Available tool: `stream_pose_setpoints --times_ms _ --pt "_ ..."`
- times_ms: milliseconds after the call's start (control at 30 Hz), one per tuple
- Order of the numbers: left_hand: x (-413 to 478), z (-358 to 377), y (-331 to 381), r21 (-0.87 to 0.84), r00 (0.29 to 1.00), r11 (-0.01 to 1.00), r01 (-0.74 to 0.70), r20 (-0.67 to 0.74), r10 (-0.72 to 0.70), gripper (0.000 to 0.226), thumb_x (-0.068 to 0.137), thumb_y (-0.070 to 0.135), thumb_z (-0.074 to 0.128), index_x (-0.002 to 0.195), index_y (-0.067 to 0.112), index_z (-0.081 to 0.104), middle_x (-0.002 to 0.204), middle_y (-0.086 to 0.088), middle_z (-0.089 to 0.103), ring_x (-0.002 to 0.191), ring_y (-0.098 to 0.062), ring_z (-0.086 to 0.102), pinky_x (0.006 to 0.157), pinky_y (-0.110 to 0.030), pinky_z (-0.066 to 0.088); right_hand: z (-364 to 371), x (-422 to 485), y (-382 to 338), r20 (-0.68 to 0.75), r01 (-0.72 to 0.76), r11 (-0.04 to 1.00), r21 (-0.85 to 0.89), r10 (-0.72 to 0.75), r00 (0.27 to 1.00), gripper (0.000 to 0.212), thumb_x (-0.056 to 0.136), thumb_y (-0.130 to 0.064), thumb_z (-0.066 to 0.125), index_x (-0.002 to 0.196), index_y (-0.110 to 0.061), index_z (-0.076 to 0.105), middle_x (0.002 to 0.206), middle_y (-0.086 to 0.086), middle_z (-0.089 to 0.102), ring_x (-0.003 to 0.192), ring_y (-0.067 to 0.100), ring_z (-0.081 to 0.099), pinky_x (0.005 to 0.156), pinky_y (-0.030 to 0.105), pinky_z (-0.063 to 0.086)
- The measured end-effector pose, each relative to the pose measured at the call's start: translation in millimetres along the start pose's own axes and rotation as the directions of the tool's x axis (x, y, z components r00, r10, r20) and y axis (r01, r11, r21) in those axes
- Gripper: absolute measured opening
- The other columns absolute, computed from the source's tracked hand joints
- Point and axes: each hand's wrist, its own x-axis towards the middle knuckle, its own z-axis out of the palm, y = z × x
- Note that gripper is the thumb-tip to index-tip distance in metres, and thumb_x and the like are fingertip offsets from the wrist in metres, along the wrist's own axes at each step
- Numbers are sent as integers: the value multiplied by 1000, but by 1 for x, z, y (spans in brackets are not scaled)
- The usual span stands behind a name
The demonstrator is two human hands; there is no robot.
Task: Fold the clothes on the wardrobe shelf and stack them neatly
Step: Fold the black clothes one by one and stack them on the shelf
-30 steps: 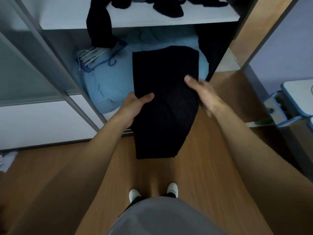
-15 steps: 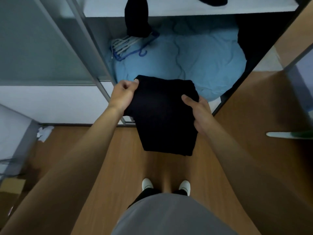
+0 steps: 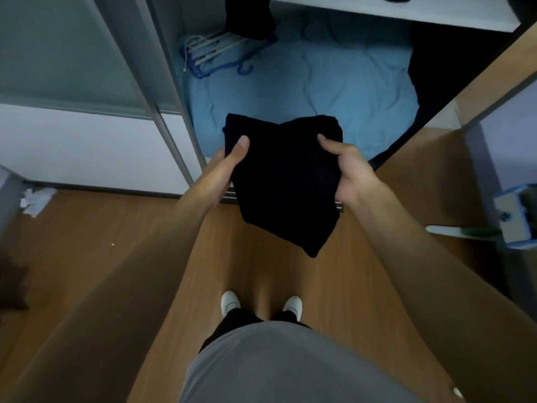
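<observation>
Head view: black garment (image 3: 286, 187) gripped by left hand (image 3: 228, 165) and right hand (image 3: 353, 170), fingers hidden.

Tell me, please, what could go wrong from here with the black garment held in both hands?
The left hand and right hand grip the black garment only near its top; its lower corner hangs free, so the fold may slip open. Another dark garment dangles off the shelf edge and might be dragged down when this one goes up.
</observation>
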Motion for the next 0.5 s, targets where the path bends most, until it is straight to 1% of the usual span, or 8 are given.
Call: stream_pose_setpoints --times_ms 100,167,267,333,367,400,467,500 --pt "6 2 5 4 1000 1000 12 1 -12 67 74 79 64 128 40 58 127 11 68 119 -10 64 106 -36 47 11 5 -8 -85 -27 998 -65 21 996 25 91 -21 69 111 -5 71 99 15 77 84 28 76 64 39 61" --pt "11 5 7 -50 999 998 33 -39 -35 65 73 71 73 123 32 64 115 9 74 108 -13 70 93 -32 55 17 11 -11 -235 -10 990 -140 -23 972 28 89 -19 72 113 -5 67 96 15 77 77 28 76 55 37 60" --pt "15 4 11 -110 986 992 57 -149 -74 54 68 57 84 107 22 70 92 7 78 88 -15 76 68 -24 60 14 20 -7 -353 78 948 -310 -190 916 62 88 -21 75 142 -10 45 118 6 65 90 18 68 59 27 57" --pt "15 -3 14 -112 980 991 78 -176 -97 53 65 53 88 103 20 70 85 6 78 80 -14 76 62 -22 59 9 22 0 -247 130 862 -490 -281 927 86 86 -27 77 155 -23 25 132 -1 54 110 13 60 85 25 54" --pt "15 -8 16 -115 977 989 87 -186 -108 53 63 52 89 101 19 71 84 5 78 77 -14 76 60 -22 59 9 23 4 -148 151 791 -593 -292 945 90 83 -31 80 155 -27 26 140 -3 50 121 11 56 99 25 49" --pt "16 -14 20 -124 974 988 95 -194 -118 54 61 51 91 99 19 71 83 4 78 77 -15 76 60 -23 59 11 23 7 -46 172 711 -682 -277 960 92 79 -34 83 154 -29 30 143 -6 49 126 8 53 105 21 45" --pt "17 -27 29 -140 968 986 92 -220 -122 53 60 51 91 97 18 71 82 3 78 77 -16 76 62 -24 60 21 23 10 108 211 536 -817 -217 970 101 71 -34 89 153 -26 32 137 -11 49 120 0 53 94 5 42" --pt "18 -33 34 -142 965 987 80 -238 -113 51 61 51 91 96 18 71 82 2 78 77 -16 76 62 -25 60 28 25 11 156 220 418 -881 -181 971 105 67 -33 91 153 -24 31 134 -12 49 120 2 52 93 4 40"
